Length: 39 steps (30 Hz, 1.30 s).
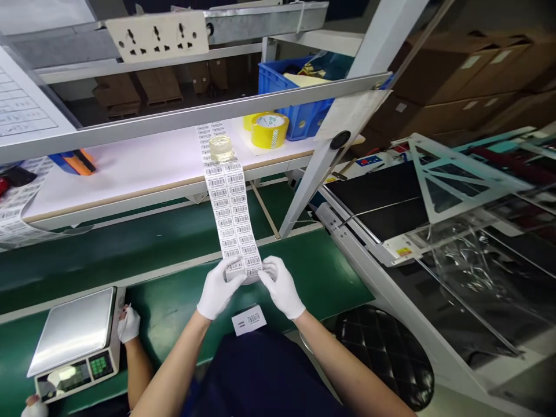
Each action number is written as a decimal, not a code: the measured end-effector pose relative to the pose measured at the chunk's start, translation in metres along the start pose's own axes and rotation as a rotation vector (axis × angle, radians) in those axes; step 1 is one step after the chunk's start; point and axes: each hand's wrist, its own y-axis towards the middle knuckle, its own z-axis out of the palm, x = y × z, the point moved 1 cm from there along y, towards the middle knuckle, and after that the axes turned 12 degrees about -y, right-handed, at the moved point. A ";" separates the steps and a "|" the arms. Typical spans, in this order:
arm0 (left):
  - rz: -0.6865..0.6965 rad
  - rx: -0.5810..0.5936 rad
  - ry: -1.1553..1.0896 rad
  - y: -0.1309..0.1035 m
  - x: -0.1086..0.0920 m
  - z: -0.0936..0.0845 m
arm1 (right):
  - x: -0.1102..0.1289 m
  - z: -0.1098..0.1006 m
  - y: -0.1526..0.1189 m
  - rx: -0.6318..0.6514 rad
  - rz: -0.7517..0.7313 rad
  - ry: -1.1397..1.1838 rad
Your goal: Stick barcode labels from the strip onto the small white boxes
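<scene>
A long strip of white barcode labels (231,211), two columns wide, hangs from the shelf down to my hands. My left hand (219,288), in a white glove, pinches the strip's lower left edge. On the lower right edge, the thumb and fingers of my right hand (281,286), also gloved, are closed on the same strip. A clear roll of tape (221,149) sits on the strip's upper part on the shelf. Below my hands, near my body, lies a small white box or card (248,320) with a barcode label on it.
A weighing scale (76,336) stands at the left on the green work surface (330,275), with a co-worker's gloved hand (129,324) beside it. Yellow tape rolls (269,131) and a blue crate (299,119) are behind. A metal post (324,156) and machine frame (403,249) bound the right.
</scene>
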 end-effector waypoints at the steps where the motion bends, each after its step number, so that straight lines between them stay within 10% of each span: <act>1: 0.010 0.007 0.011 -0.001 -0.003 -0.001 | 0.001 -0.003 -0.002 -0.054 -0.038 -0.075; 11: 0.014 0.064 -0.021 -0.007 -0.016 -0.002 | 0.020 -0.008 -0.009 -0.241 -0.441 -0.550; 26: 0.026 0.062 -0.042 0.008 0.018 -0.020 | -0.025 -0.010 -0.047 -0.250 -0.392 -0.619; 33: -0.255 -0.029 0.146 -0.025 0.140 -0.040 | -0.100 0.004 -0.073 0.178 -0.034 -0.491; 39: -0.699 0.042 0.417 -0.097 0.252 -0.048 | -0.141 0.029 -0.059 0.285 0.191 -0.271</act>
